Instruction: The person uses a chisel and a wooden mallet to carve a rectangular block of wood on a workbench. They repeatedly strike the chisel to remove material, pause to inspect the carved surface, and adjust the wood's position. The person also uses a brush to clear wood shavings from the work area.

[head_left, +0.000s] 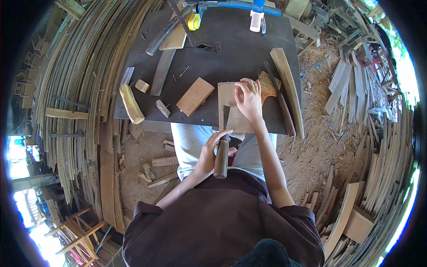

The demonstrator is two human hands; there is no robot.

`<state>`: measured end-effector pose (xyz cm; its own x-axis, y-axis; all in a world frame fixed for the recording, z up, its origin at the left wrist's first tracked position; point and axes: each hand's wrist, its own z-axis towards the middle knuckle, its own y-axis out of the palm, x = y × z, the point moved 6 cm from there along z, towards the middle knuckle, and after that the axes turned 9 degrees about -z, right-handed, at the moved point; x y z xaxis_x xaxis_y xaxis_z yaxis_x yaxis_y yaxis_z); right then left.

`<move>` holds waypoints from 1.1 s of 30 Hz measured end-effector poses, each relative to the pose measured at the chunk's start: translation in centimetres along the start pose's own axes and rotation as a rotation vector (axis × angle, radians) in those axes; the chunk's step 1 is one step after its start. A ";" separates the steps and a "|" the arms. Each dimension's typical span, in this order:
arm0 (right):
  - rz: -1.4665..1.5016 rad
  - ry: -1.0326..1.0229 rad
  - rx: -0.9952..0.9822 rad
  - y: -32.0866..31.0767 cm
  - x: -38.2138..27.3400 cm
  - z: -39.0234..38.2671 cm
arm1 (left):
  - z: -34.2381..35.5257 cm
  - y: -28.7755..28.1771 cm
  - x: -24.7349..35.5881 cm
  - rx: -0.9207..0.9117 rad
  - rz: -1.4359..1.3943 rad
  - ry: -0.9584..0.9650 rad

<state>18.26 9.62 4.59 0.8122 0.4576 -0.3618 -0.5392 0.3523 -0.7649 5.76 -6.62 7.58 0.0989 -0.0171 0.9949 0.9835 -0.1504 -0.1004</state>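
My left hand is wrapped around a thick wooden handle near my lap. The tool's working end points toward the bench edge and cannot be made out clearly. Above it, a thin light-brown sheet with a cut-out opening lies at the bench's front edge, partly overhanging. My right hand is over that sheet, its fingers bent and thumb and index brought together in a pinch; whatever is between them is too small to see. Just right of this hand lie an orange-brown wood piece and a long wooden-handled tool.
On the dark bench lie a reddish wood block, a rounded wood piece, a hammer-like tool, a yellow object and a long wood strip. Stacked planks line the left; wood shavings cover the floor.
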 end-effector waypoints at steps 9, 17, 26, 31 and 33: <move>0.011 0.001 0.012 -0.3 -0.2 0.0 | 0.5 -0.7 0.5 -0.285 -1.182 -0.360; 0.017 0.003 0.011 -0.3 -0.3 0.0 | 1.4 -2.5 -1.0 -0.505 -1.417 -0.535; 0.011 0.003 0.005 0.3 0.2 0.0 | 1.7 -2.2 -4.2 -0.089 -0.479 -0.388; 0.002 -0.007 0.020 0.2 0.0 0.1 | 1.3 -2.3 -3.2 -0.054 -0.382 -0.401; -0.002 -0.009 0.021 -0.1 0.0 0.1 | 1.1 -2.3 -4.0 -0.090 -0.346 -0.413</move>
<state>18.24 9.63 4.69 0.8111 0.4645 -0.3555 -0.5425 0.3700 -0.7542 3.25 -5.13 3.85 -0.1589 0.4352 0.8862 0.9542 -0.1628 0.2510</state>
